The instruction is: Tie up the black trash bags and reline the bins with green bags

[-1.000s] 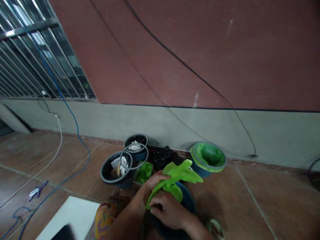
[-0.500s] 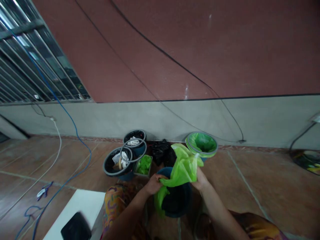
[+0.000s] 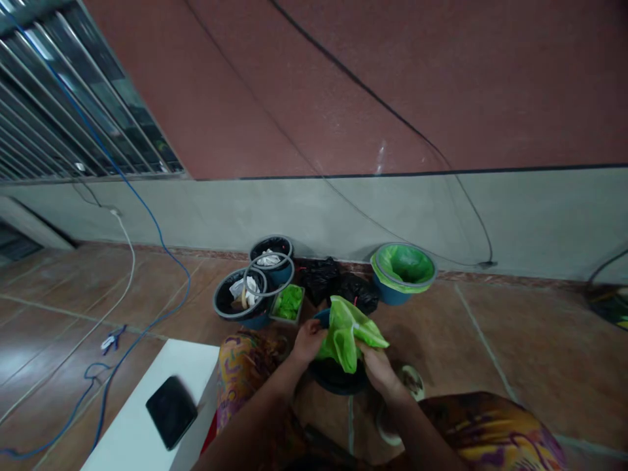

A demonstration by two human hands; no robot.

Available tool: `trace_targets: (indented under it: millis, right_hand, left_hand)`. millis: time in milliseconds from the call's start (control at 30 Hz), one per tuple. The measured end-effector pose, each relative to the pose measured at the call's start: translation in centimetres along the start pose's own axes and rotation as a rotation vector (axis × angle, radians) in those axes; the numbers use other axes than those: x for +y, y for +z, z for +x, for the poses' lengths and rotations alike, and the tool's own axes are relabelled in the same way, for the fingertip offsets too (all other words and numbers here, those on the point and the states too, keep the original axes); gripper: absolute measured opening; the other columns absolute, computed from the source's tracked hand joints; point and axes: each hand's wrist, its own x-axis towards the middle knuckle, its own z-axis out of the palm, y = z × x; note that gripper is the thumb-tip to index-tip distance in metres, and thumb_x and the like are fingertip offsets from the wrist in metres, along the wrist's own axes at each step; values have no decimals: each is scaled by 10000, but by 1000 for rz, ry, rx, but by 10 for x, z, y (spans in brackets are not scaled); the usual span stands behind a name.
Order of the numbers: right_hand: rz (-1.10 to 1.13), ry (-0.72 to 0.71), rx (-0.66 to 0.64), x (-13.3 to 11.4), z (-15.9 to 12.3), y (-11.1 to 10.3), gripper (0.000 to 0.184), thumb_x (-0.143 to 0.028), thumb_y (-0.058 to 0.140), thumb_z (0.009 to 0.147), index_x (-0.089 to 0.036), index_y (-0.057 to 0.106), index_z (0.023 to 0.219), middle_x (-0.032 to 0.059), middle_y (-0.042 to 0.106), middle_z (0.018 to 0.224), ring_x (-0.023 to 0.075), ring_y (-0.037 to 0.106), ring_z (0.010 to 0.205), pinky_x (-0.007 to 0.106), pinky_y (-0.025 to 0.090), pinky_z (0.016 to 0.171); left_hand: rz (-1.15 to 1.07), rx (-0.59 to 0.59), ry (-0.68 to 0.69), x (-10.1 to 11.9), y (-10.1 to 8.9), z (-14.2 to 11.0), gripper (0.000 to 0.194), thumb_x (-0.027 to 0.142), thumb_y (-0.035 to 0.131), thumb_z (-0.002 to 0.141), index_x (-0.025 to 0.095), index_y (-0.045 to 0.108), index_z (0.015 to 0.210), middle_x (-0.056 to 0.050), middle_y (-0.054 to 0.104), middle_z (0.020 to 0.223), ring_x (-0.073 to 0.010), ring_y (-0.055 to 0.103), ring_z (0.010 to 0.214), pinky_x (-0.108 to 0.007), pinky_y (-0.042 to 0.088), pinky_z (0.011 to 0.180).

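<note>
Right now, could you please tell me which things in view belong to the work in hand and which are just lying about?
In use, it seems:
green bag, held by left hand and right hand
bucket beneath it
perhaps green plastic in tray

Apparently lying about:
black device on white box
blue cable

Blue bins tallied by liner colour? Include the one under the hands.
Black-lined bins: 2
Green-lined bin: 1
Nearest bin, under the green bag, lining unclear: 1
Total: 4
</note>
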Motion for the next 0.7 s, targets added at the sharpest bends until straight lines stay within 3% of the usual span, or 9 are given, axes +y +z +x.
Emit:
trace_targets:
  millis: [100, 167, 267, 333, 467, 533, 600, 700]
  right_hand:
    - [-77, -31, 14, 2, -8, 4, 521, -422, 752, 633, -199, 644, 1092, 58, 684, 1166, 264, 602, 1135, 466, 444, 1010]
    - [-133, -58, 5, -4, -14, 8, 471, -419, 770, 609, -206, 678, 1018, 63, 704, 1111, 271, 624, 1082, 460, 449, 1002]
    - [-200, -69, -166, -24, -23, 10, 364, -425, 797, 562, -189, 708, 824, 62, 739, 880, 271, 671, 877, 455, 501, 908]
    - [-218, -75, -285, -40, -30, 8, 365, -397, 823, 532, -181, 706, 803, 49, 736, 817, 258, 672, 819, 443, 512, 876]
    - [-20, -35, -381, -70, -42, -1, 550, -408, 828, 566, -224, 671, 1060, 64, 724, 1051, 264, 656, 995, 427, 500, 905]
    - [75, 40, -366, -80, -45, 0, 543, -532, 747, 654, -233, 654, 1098, 85, 713, 1091, 274, 661, 1000, 433, 521, 847]
    - [27, 92, -307, -86, -40, 5, 519, -596, 653, 725, -213, 663, 1075, 98, 728, 1024, 273, 683, 917, 420, 536, 773]
    - [-338, -24, -185, -100, -18, 12, 364, -485, 676, 707, -175, 710, 896, 90, 738, 824, 263, 685, 767, 387, 529, 728]
  left_hand:
    - [-92, -38, -84, 15, 8, -10, 484, 557, 584, 786, 145, 604, 1039, -71, 673, 876, -192, 636, 766, -304, 491, 679]
    - [-145, -124, -65, 25, 15, -15, 509, 607, 607, 755, 155, 627, 990, -64, 681, 862, -181, 636, 754, -286, 488, 673]
    - [-204, -193, 55, 38, 25, -13, 443, 490, 704, 717, 159, 646, 1007, -69, 703, 940, -187, 647, 837, -280, 495, 749]
    - [-157, -162, 105, 46, 28, -9, 351, 363, 727, 706, 150, 656, 975, -67, 710, 932, -193, 643, 847, -275, 494, 755]
    - [109, -39, 181, 59, 24, -5, 115, 213, 618, 747, 153, 661, 835, -36, 692, 779, -183, 618, 765, -256, 476, 695]
    - [226, -20, 287, 62, 22, -10, 124, 169, 544, 766, 161, 658, 813, -27, 678, 756, -173, 606, 742, -249, 464, 692]
    - [310, -15, 392, 66, 22, -16, 170, 135, 497, 771, 166, 660, 809, -28, 675, 758, -171, 604, 739, -248, 456, 707]
    - [382, 17, 489, 82, 11, -17, 258, 88, 467, 760, 174, 686, 867, -47, 700, 813, -184, 624, 785, -258, 456, 762]
